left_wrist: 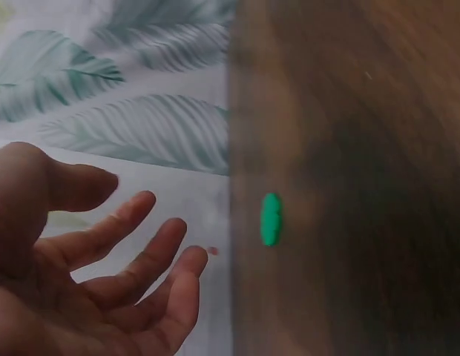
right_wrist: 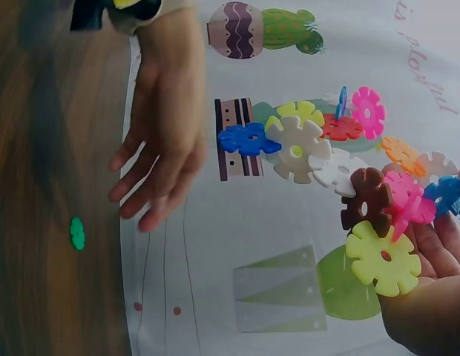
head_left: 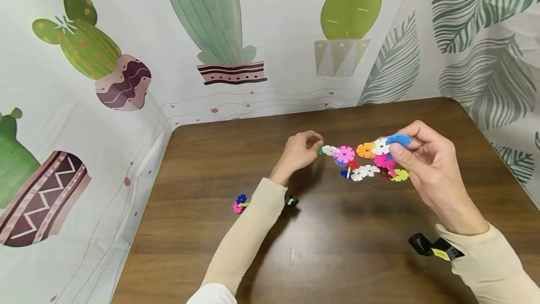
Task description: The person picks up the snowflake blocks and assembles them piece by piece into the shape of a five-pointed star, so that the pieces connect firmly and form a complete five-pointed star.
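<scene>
My right hand [head_left: 436, 172] pinches a blue flower-shaped disc [head_left: 400, 140] between thumb and fingers. That disc sits at one end of a raised chain of slotted plastic flower discs. In the right wrist view the chain includes a yellow disc [right_wrist: 383, 257], a brown disc [right_wrist: 366, 200], white discs [right_wrist: 297, 150] and a dark blue disc [right_wrist: 248, 139]. My left hand [head_left: 298, 153] is beside the chain's left part, its fingers loosely bent and holding nothing in the left wrist view. Apart from those fingers, a green disc [left_wrist: 271, 219] shows edge-on against the wood.
A small cluster of blue and pink discs [head_left: 238, 204] lies on the brown table [head_left: 190, 229], partly behind my left forearm. Black wrist devices [head_left: 434, 247] are strapped at both sleeves. A cactus-print cloth [head_left: 287, 22] hangs behind the table.
</scene>
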Tool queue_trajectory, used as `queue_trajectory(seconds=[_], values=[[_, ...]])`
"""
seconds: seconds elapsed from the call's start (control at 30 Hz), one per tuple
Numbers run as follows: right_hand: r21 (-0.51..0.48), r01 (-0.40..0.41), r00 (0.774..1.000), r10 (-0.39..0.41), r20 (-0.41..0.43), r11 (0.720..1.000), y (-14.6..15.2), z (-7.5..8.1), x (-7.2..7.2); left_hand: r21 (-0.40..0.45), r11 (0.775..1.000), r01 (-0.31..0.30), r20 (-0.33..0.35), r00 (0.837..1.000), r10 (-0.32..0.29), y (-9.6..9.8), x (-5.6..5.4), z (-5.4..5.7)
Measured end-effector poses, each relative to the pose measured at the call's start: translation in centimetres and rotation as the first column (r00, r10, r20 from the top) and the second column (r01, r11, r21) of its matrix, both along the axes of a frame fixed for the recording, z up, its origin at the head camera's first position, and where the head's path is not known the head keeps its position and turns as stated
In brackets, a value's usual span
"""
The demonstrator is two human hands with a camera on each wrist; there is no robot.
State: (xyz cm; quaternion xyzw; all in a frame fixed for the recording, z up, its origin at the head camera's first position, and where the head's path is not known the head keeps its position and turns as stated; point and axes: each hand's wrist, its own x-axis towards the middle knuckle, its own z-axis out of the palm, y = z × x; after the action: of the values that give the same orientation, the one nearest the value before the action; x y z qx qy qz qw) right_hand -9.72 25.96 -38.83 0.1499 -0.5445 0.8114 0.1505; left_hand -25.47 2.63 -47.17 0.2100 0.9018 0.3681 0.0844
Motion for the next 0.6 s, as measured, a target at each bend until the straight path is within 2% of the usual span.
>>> queue_trajectory(seconds=[0.17, 0.27, 0.4, 0.6], values=[[-0.007, 0.014, 1.0, -0.014, 0.004, 1.0, 0.2, -0.1, -0.1, -0.134, 0.991, -0.023, 0.02, 0.999, 0.026, 1.3, -1.2, -1.8], [-0.006, 0.017, 1.0, -0.017, 0.012, 1.0, 0.3, -0.2, -0.1, -0.2, 0.978, -0.054, 0.025, 0.998, 0.06, 1.8, -1.5, -2.5], [-0.01, 0.017, 1.0, -0.017, 0.018, 1.0, 0.5, -0.3, 0.0, -0.271, 0.959, -0.087, 0.011, 0.996, 0.094, 2.4, -1.7, -3.3], [0.023, 0.034, 0.999, -0.035, 0.039, 0.999, 0.7, -0.2, 0.1, -0.352, 0.931, -0.093, -0.006, 0.995, 0.097, 3.0, -1.6, -3.8]])
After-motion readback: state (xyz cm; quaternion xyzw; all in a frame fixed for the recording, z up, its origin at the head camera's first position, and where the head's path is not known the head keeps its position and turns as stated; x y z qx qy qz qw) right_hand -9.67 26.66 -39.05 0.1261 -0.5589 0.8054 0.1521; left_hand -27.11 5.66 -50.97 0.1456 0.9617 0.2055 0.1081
